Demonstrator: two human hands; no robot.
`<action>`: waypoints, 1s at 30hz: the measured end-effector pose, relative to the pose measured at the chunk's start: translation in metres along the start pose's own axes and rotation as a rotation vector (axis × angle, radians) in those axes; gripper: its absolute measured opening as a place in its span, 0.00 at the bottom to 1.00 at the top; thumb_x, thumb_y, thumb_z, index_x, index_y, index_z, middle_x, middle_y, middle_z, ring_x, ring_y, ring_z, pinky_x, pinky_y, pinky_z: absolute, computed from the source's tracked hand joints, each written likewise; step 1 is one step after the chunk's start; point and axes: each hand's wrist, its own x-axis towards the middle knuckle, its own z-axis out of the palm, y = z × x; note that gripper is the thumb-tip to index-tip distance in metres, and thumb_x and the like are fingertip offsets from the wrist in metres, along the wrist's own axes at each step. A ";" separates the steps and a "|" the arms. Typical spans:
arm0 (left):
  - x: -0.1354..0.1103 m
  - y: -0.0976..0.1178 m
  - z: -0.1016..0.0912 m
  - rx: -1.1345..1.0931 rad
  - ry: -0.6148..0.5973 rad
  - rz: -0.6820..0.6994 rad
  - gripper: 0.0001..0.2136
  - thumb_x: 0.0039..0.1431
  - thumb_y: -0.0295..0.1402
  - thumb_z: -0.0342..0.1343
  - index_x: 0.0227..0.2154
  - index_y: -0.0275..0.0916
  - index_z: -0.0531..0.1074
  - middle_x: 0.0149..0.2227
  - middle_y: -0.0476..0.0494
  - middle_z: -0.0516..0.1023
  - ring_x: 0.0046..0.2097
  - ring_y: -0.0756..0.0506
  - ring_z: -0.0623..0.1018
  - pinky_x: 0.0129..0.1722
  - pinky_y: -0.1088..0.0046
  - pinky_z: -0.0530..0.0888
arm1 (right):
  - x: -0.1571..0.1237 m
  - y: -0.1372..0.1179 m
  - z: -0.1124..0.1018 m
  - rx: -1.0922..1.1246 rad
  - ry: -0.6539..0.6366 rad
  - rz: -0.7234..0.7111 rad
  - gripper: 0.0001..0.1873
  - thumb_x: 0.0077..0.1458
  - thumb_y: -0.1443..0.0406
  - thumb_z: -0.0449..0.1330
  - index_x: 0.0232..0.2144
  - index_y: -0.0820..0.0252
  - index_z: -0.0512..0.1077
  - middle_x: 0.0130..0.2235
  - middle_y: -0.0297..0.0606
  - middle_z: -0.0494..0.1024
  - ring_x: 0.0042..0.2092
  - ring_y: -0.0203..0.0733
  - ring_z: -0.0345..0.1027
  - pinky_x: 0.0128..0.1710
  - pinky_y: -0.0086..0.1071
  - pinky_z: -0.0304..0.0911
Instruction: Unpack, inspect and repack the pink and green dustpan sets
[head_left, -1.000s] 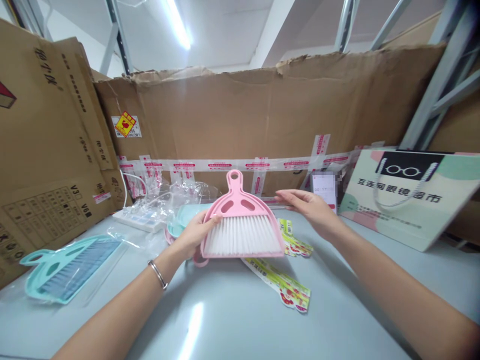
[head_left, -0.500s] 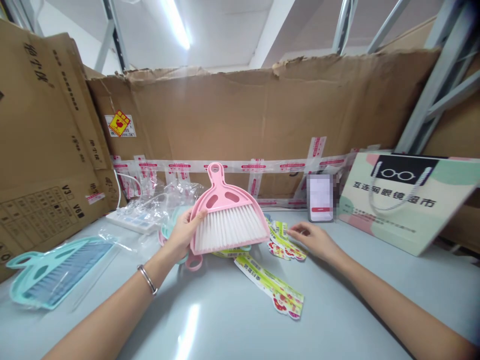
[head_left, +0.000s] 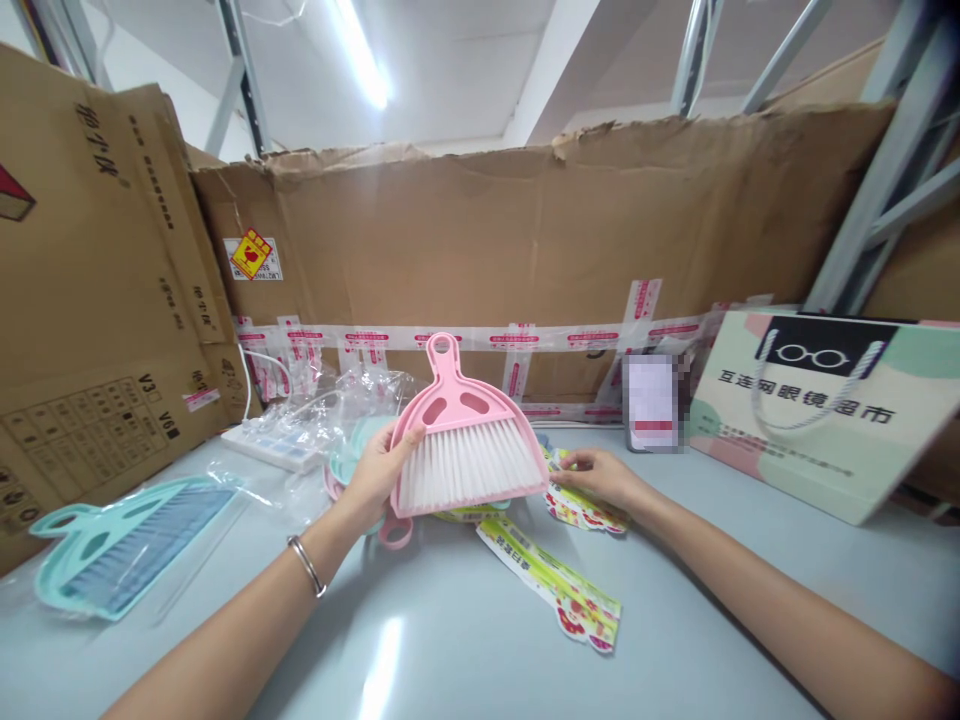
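A pink dustpan (head_left: 451, 397) is held upright in my left hand (head_left: 381, 472), thumb on its front and fingers behind. Its matching hand brush (head_left: 469, 462), with white bristles, is nested in the pan. Over a small pile of printed yellow-green cardboard labels (head_left: 583, 508), my right hand (head_left: 600, 478) has its thumb and fingertips closed at the upper label, close to the pan's right edge. A single label (head_left: 551, 580) lies nearer to me. Behind the pan, more pink and teal dustpan pieces (head_left: 358, 448) are partly hidden.
A bagged teal dustpan set (head_left: 124, 550) lies at the left. Clear plastic wrap (head_left: 371, 390) covers part of a white flat item (head_left: 274, 450). A phone (head_left: 651, 402) and a paper carrier bag (head_left: 810, 410) stand at the right. Large cardboard (head_left: 450, 240) walls the back.
My right hand has moved left and its fingertips have come to the labels beside the pan. My left hand keeps holding the dustpan set. The whole view has shifted slightly.
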 end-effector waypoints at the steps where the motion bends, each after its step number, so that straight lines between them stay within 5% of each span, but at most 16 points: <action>1: 0.000 0.000 0.000 0.001 0.003 0.004 0.24 0.44 0.46 0.60 0.43 0.38 0.71 0.31 0.46 0.77 0.29 0.48 0.75 0.27 0.76 0.70 | -0.001 -0.002 -0.005 0.013 -0.006 0.015 0.13 0.33 0.56 0.64 0.18 0.61 0.73 0.18 0.35 0.71 0.23 0.39 0.64 0.24 0.30 0.55; 7: -0.002 0.000 0.002 0.008 0.052 0.004 0.25 0.44 0.47 0.59 0.44 0.37 0.70 0.29 0.46 0.76 0.28 0.49 0.74 0.28 0.75 0.70 | -0.020 -0.036 -0.074 0.156 0.126 -0.079 0.15 0.35 0.54 0.66 0.20 0.60 0.72 0.22 0.33 0.73 0.24 0.35 0.62 0.25 0.28 0.55; 11: -0.001 0.000 0.003 -0.003 0.072 0.021 0.24 0.45 0.47 0.59 0.42 0.37 0.71 0.30 0.45 0.77 0.29 0.48 0.74 0.28 0.75 0.70 | -0.052 -0.082 -0.103 0.561 -0.031 -0.200 0.15 0.38 0.55 0.67 0.24 0.57 0.70 0.18 0.30 0.70 0.20 0.30 0.59 0.20 0.25 0.55; 14: -0.001 0.001 0.004 -0.017 0.095 0.013 0.22 0.45 0.47 0.59 0.40 0.36 0.71 0.30 0.46 0.77 0.29 0.48 0.75 0.28 0.75 0.70 | -0.070 -0.114 -0.083 0.955 -0.232 -0.241 0.14 0.36 0.56 0.69 0.22 0.57 0.70 0.14 0.27 0.68 0.14 0.27 0.55 0.15 0.22 0.53; 19: -0.004 0.003 0.007 -0.069 0.075 -0.011 0.22 0.46 0.46 0.59 0.41 0.36 0.71 0.30 0.45 0.77 0.29 0.47 0.75 0.28 0.74 0.71 | -0.075 -0.125 -0.005 1.247 -0.442 0.007 0.13 0.35 0.61 0.70 0.22 0.61 0.71 0.18 0.28 0.72 0.19 0.26 0.63 0.19 0.18 0.62; 23: -0.005 0.002 0.009 -0.089 0.063 0.008 0.22 0.47 0.46 0.58 0.42 0.37 0.70 0.33 0.44 0.78 0.32 0.46 0.77 0.29 0.73 0.72 | -0.073 -0.112 0.032 1.258 -0.285 0.213 0.14 0.36 0.63 0.70 0.25 0.64 0.70 0.23 0.34 0.77 0.24 0.31 0.70 0.27 0.21 0.68; 30: -0.008 0.000 0.014 -0.168 -0.033 -0.033 0.21 0.44 0.45 0.61 0.38 0.38 0.68 0.34 0.43 0.79 0.35 0.43 0.78 0.34 0.66 0.74 | -0.081 -0.121 0.032 1.236 -0.112 0.280 0.14 0.34 0.65 0.70 0.21 0.65 0.69 0.22 0.39 0.77 0.23 0.32 0.71 0.24 0.20 0.69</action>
